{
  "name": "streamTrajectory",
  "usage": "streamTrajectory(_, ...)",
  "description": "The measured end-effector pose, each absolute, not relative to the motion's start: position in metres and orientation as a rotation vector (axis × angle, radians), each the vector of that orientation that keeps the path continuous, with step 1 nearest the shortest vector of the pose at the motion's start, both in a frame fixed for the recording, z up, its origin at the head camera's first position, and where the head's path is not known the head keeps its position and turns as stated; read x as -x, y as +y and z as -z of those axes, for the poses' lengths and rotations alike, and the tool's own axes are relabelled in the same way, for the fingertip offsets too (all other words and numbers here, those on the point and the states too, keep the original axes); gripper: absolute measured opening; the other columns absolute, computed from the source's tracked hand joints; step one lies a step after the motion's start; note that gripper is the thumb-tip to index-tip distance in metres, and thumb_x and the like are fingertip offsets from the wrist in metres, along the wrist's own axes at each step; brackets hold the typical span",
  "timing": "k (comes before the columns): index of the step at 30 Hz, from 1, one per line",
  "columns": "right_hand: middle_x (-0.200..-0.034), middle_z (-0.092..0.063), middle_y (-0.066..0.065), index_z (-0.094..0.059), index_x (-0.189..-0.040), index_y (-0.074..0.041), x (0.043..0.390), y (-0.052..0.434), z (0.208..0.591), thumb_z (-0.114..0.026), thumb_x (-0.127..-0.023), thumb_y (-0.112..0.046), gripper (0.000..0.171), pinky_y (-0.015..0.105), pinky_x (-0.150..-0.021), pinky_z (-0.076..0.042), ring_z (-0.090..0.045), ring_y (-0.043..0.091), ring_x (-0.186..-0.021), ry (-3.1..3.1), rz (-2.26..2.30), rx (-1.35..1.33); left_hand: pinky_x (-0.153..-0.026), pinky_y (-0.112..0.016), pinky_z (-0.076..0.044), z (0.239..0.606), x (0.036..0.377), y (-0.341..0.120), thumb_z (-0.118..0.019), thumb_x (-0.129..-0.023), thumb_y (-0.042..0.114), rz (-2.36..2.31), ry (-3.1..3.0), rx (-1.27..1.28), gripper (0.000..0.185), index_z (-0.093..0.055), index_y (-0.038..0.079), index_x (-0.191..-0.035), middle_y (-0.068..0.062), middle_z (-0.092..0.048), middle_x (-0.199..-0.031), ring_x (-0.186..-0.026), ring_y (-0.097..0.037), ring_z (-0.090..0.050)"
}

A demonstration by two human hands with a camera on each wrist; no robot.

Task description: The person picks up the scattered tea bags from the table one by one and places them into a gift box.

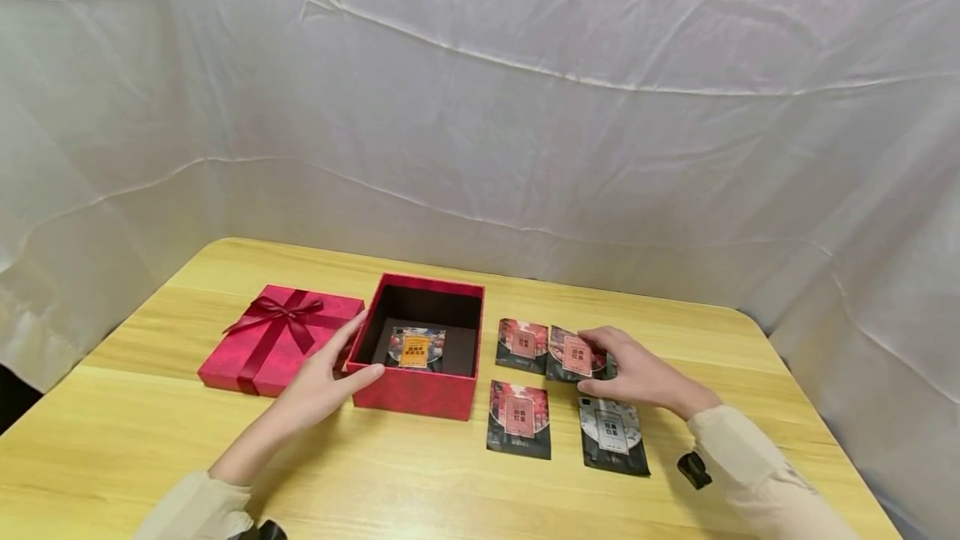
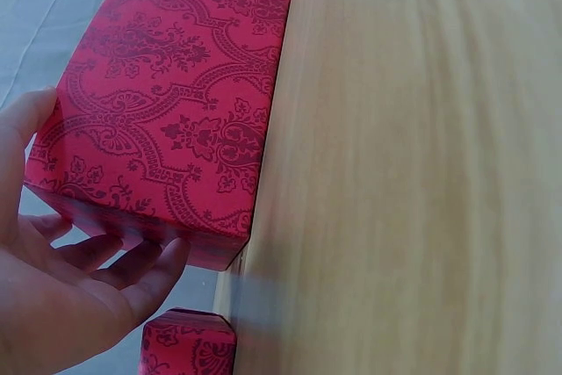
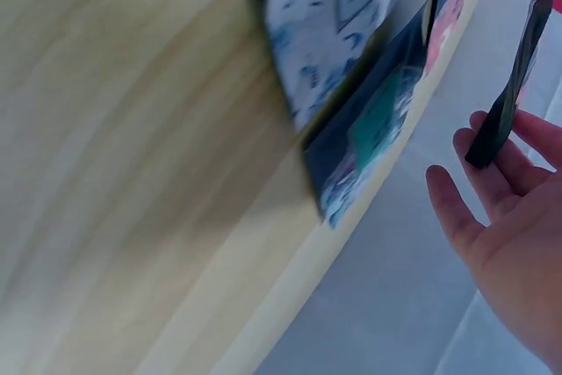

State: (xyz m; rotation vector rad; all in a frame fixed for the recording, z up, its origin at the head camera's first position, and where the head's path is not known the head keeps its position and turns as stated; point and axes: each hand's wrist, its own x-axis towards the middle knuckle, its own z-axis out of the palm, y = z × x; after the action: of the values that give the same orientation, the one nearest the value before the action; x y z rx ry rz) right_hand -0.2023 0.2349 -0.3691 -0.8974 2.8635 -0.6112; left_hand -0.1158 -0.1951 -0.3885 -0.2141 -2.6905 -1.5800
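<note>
The left hand rests at the near left corner of an open red box, thumb at the front rim and fingers along the left wall. The left wrist view shows these fingers spread and gently bent against the patterned box. Inside the box lies a packet with a yellow label. My right hand pinches a dark packet with a pink label; the right wrist view has this packet edge-on, raised off the table. Beneath it lies a packet with a green label.
The red lid with a ribbon bow lies left of the box. Right of the box are two pink-labelled packets, one farther back and one nearer. A white-patterned packet lies below the right hand. White cloth hangs behind the table.
</note>
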Motion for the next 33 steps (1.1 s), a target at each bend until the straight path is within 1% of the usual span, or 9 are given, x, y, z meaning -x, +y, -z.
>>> streamTrajectory(10, -0.129, -0.053, 0.015, -0.047, -0.139, 0.0, 0.196, 0.215, 0.357, -0.071, -0.081, -0.046, 0.078, 0.055, -0.092, -0.045, -0.052, 0.032, -0.116, 2.89, 0.526, 0.936, -0.099, -0.057, -0.039, 0.39, 0.116, -0.195, -0.066, -0.091, 0.037, 1.568, -2.692, 0.214, 0.08, -0.023, 0.016, -0.155, -0.02, -0.032, -0.151, -0.129, -0.04, -0.042)
streamTrajectory(20, -0.131, -0.052, 0.015, -0.047, -0.14, -0.002, 0.201, 0.2, 0.341, -0.072, -0.082, -0.042, 0.075, 0.054, -0.093, -0.045, -0.052, 0.031, -0.117, 2.921, 0.529, 0.997, -0.096, -0.053, -0.044, 0.387, 0.114, -0.195, -0.067, -0.092, 0.031, 1.599, -2.671, 0.24, 0.081, -0.021, 0.013, -0.155, -0.022, -0.038, -0.147, -0.124, -0.037, -0.048)
streamTrajectory(25, -0.134, -0.052, 0.015, -0.045, -0.141, -0.001, 0.205, 0.191, 0.332, -0.071, -0.082, -0.043, 0.077, 0.052, -0.095, -0.043, -0.051, 0.03, -0.119, 2.894, 0.561, 1.025, -0.098, -0.055, -0.041, 0.389, 0.114, -0.195, -0.067, -0.092, 0.033, 1.587, -2.675, 0.237, 0.08, -0.021, 0.014, -0.155, -0.021, -0.035, -0.15, -0.127, -0.038, -0.045)
streamTrajectory(33, -0.138, -0.049, 0.015, -0.045, -0.142, -0.003, 0.208, 0.177, 0.324, -0.071, -0.082, -0.045, 0.078, 0.054, -0.098, -0.041, -0.048, 0.032, -0.123, 2.897, 0.558, 1.034, -0.099, -0.057, -0.039, 0.388, 0.114, -0.195, -0.066, -0.092, 0.034, 1.582, -2.682, 0.231, 0.08, -0.021, 0.016, -0.155, -0.021, -0.032, -0.151, -0.13, -0.04, -0.041)
